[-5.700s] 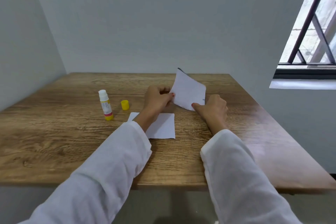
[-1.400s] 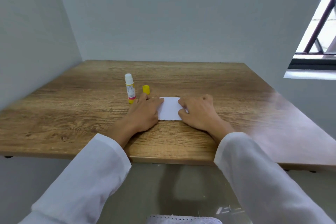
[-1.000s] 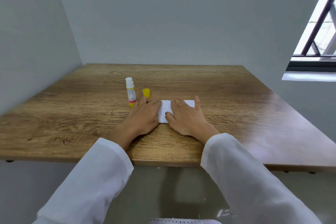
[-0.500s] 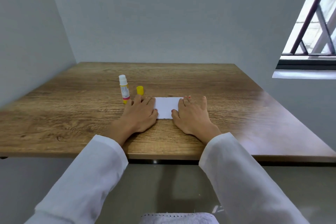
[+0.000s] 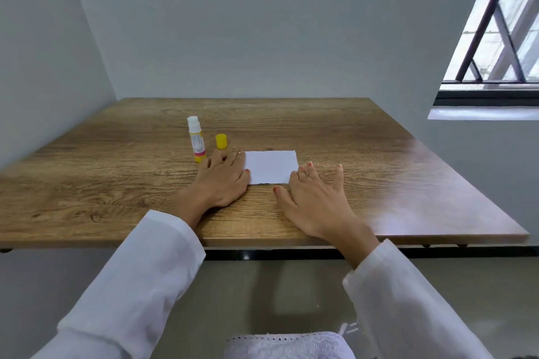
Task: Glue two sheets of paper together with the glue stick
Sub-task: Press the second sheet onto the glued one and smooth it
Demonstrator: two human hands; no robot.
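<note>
White paper point(image 5: 271, 166), yellow cap point(image 5: 221, 141) (wood-grain brown table point(image 5: 335, 131)).

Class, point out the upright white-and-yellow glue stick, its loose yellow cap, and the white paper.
Upright white-and-yellow glue stick point(image 5: 197, 140), head view, label.
Loose yellow cap point(image 5: 221, 141), head view, side.
White paper point(image 5: 271, 166), head view, centre.

No readable text
Only a printed label on the glue stick point(image 5: 197, 140), too small and blurred to read
</note>
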